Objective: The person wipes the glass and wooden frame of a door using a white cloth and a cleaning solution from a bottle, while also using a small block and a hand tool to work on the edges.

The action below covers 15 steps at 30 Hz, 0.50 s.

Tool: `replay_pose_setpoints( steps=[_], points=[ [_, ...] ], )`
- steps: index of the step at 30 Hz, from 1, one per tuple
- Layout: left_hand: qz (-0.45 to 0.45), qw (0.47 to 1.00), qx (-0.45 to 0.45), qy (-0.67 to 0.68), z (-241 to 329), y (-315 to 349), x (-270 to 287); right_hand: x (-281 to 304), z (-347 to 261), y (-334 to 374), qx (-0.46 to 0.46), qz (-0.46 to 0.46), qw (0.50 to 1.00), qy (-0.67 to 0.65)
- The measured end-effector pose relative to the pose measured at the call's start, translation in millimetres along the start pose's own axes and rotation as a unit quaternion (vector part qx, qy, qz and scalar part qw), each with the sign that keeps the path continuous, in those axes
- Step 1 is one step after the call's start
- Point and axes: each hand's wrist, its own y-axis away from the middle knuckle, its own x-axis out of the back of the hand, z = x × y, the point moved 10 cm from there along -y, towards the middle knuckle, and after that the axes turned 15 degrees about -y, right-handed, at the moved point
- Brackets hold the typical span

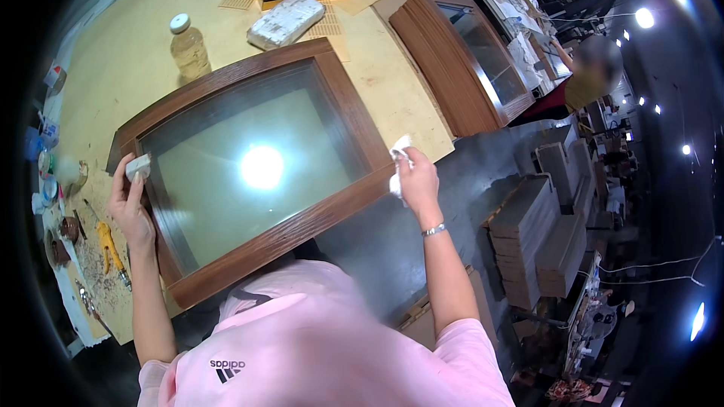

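A brown wooden frame with a glass pane [260, 245] lies on the worktable in front of me, its near edge by my body. The pane mirrors a bright ceiling lamp. My left hand [132, 207] is at the frame's left side, fingers closed on a small whitish block [139, 168]; its exact kind is unclear. Beyond the frame's right corner, my right hand [419, 181] grips a crumpled white cloth [399, 157]. Whether that hand also touches the wood, I cannot tell.
Behind the frame stand a capped bottle of yellowish liquid [190, 53] and a wrapped white block [286, 20]. Stacked brown frames [445, 68] lean at the right. A yellow-handled tool [110, 247] lies left. Another person [584, 79] is at far right, near stacked boards [528, 234].
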Motion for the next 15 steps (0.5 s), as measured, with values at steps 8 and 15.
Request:
replay_pose_setpoints(
  steps=[8, 15],
  points=[
    [-0.002, 1.000, 0.004, 0.006, 20, 2, -13, 23, -111, 64, 0.198, 0.149, 0.967, 0.056],
    [-0.004, 1.000, 0.015, 0.012, 26, 2, -16, -149, -277, 272, 0.494, -0.188, 0.840, -0.122]
  ],
)
